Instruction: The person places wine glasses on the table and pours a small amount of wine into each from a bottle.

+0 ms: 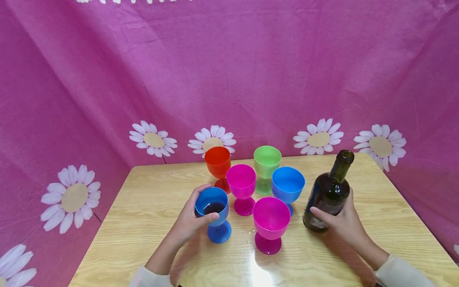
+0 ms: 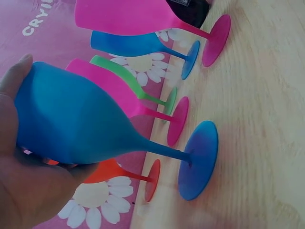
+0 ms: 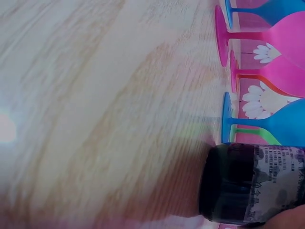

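Hands grip: left, round-bowled blue goblet; right, glossy cylindrical glass bottle.

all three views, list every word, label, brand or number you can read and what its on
"CRYI": white letters on the pink cloth, left wrist view; the writing runs on past the picture's edge.
Bottle label, right wrist view: printed characters, too small and blurred to read.
White marks at the head view's top edge: cut off, unreadable.
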Action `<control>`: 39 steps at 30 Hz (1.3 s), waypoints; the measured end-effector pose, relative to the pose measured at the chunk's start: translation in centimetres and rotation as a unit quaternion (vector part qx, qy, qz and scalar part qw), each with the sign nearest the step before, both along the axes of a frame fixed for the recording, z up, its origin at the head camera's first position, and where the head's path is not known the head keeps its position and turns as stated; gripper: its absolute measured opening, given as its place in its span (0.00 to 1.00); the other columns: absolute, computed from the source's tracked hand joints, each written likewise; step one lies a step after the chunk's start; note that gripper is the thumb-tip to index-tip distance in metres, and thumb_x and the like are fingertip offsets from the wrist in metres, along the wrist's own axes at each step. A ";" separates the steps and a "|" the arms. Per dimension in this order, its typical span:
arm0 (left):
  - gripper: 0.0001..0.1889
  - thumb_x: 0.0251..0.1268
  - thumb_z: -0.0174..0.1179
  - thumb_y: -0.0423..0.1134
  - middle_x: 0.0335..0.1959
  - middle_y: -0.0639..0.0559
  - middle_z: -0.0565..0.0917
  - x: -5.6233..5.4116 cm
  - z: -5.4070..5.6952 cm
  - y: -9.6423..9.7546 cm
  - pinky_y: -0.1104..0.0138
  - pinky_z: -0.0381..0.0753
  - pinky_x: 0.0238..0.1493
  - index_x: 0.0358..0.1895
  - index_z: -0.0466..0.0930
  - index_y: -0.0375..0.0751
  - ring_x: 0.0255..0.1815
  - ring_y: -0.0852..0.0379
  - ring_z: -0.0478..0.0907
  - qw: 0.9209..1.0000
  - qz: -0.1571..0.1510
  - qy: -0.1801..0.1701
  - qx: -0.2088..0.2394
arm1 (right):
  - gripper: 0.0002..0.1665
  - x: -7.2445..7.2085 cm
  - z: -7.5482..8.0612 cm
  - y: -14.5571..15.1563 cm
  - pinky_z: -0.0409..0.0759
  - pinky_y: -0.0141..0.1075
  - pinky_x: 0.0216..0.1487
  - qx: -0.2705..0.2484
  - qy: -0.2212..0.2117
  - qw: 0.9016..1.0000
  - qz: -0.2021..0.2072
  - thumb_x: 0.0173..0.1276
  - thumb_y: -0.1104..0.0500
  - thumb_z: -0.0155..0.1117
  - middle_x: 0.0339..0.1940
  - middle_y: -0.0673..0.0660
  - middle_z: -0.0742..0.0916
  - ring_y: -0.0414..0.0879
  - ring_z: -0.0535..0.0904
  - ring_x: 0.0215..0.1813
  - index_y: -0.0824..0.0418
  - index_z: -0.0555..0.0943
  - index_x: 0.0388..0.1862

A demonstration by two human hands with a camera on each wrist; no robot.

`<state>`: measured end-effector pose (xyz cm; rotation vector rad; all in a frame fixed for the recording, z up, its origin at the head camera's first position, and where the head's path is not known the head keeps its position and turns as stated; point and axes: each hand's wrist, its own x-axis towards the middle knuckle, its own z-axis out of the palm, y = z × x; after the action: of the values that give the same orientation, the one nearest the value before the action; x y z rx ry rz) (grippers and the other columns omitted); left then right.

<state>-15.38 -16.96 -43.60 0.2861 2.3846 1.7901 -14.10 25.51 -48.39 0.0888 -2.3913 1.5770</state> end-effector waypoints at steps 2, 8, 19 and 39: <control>0.43 0.59 0.76 0.47 0.72 0.47 0.71 0.1 0.2 -0.2 0.47 0.83 0.58 0.75 0.62 0.67 0.73 0.38 0.67 1.000 -0.003 -0.007 -0.002 | 0.66 0.0 -0.1 -0.1 0.62 0.13 0.58 -0.001 0.001 1.000 0.001 0.63 0.63 0.78 0.72 0.63 0.70 0.25 0.67 0.63 0.45 0.41 0.83; 0.45 0.58 0.76 0.49 0.74 0.47 0.70 0.0 1.1 -0.4 0.44 0.82 0.59 0.78 0.61 0.66 0.74 0.38 0.66 0.999 -0.008 -0.009 -0.033 | 0.66 0.1 0.0 -0.2 0.62 0.14 0.59 -0.001 0.001 1.000 0.002 0.63 0.62 0.78 0.73 0.63 0.71 0.25 0.66 0.64 0.42 0.40 0.83; 0.52 0.54 0.78 0.53 0.78 0.50 0.66 0.0 3.8 -0.4 0.37 0.78 0.61 0.81 0.57 0.62 0.78 0.39 0.62 0.986 -0.036 0.024 -0.162 | 0.66 0.2 0.0 -0.1 0.62 0.14 0.59 0.005 0.010 1.000 0.000 0.63 0.63 0.78 0.72 0.65 0.70 0.24 0.66 0.63 0.43 0.41 0.83; 0.54 0.50 0.79 0.58 0.78 0.49 0.65 3.4 9.0 6.3 0.47 0.78 0.65 0.81 0.60 0.52 0.78 0.49 0.62 0.946 -0.083 0.181 -0.254 | 0.67 0.2 0.1 -0.2 0.63 0.15 0.58 0.000 0.004 1.000 0.002 0.64 0.62 0.78 0.73 0.64 0.70 0.25 0.66 0.63 0.41 0.40 0.84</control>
<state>-11.96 -10.63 -34.59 0.7728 2.8545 1.0658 -13.89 25.34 -48.29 0.0995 -2.3873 1.5758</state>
